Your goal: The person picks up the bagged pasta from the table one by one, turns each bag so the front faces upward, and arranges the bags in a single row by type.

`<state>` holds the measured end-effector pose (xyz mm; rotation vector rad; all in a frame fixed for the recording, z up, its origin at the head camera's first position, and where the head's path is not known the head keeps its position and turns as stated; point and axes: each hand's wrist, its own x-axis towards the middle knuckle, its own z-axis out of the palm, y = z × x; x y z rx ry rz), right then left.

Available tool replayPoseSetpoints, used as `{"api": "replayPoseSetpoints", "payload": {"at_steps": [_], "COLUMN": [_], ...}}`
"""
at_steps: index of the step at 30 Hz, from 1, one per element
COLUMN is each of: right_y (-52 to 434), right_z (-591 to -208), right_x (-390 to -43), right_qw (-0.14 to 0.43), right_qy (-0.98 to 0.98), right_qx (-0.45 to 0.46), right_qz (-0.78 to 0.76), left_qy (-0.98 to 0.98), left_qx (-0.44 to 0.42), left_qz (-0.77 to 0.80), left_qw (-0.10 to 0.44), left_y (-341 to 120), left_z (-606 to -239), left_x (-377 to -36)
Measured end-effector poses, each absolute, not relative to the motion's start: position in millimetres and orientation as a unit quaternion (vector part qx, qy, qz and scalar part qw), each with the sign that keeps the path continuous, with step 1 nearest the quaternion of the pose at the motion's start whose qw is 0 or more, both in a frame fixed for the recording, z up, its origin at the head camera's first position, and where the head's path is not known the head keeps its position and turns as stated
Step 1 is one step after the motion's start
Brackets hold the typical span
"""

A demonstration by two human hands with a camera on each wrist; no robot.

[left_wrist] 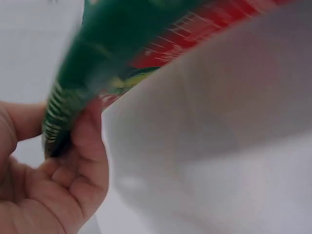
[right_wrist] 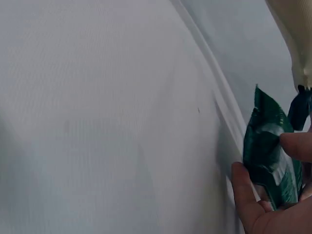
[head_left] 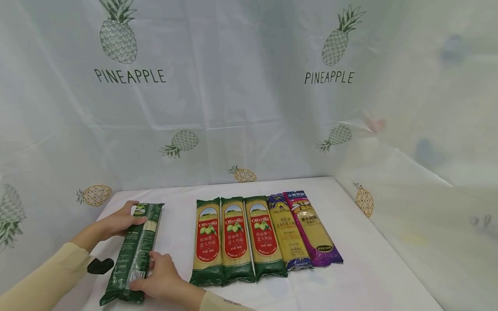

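Observation:
At the left of the table, both hands hold a green spaghetti packet (head_left: 134, 250), its printed back with a barcode turned up in the head view. My left hand (head_left: 118, 221) grips its far left edge, thumb on top. Nearer the front, my right hand (head_left: 165, 276) pinches the lower right edge beside the barcode. The left wrist view has the packet (left_wrist: 122, 44) between thumb and curled fingers, its red label on the underside and raised off the white cloth. In the right wrist view, the green end of the packet (right_wrist: 265, 141) lies between thumb and fingers.
Several spaghetti packets lie side by side mid-table: green-ended Olivoila packets (head_left: 235, 242), a yellow and blue packet (head_left: 289, 233) and a purple packet (head_left: 313, 229). A white cloth (head_left: 369, 268) covers the table. Pineapple-print curtains (head_left: 249, 86) stand behind and at the sides.

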<state>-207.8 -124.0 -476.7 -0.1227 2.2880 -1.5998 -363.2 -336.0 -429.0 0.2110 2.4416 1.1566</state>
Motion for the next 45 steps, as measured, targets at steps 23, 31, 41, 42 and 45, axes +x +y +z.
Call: {"api": "replayPoseSetpoints", "payload": {"at_steps": [23, 31, 41, 42, 45], "right_y": [62, 92, 111, 111, 110], "right_z": [-446, -458, -472, -473, -475], "right_x": [-183, -171, -176, -176, -176], "right_qw": [0.103, 0.153, 0.171, 0.170, 0.153], "right_qy": [0.742, 0.631, 0.533, 0.529, 0.558], "right_qx": [-0.081, -0.024, -0.030, -0.034, -0.040], "right_qz": [-0.658, -0.760, -0.828, -0.830, -0.814], "left_qy": [0.829, 0.790, 0.803, 0.808, 0.830], "left_qx": [0.093, 0.091, 0.115, 0.119, 0.124], "left_qz": [0.536, 0.591, 0.570, 0.562, 0.528], "left_qw": [0.128, 0.134, 0.132, 0.132, 0.130], "left_y": [-154, -108, -82, -81, -80], "left_z": [-402, -408, -417, -418, -420], "left_x": [-340, -334, -324, -323, -321]}}
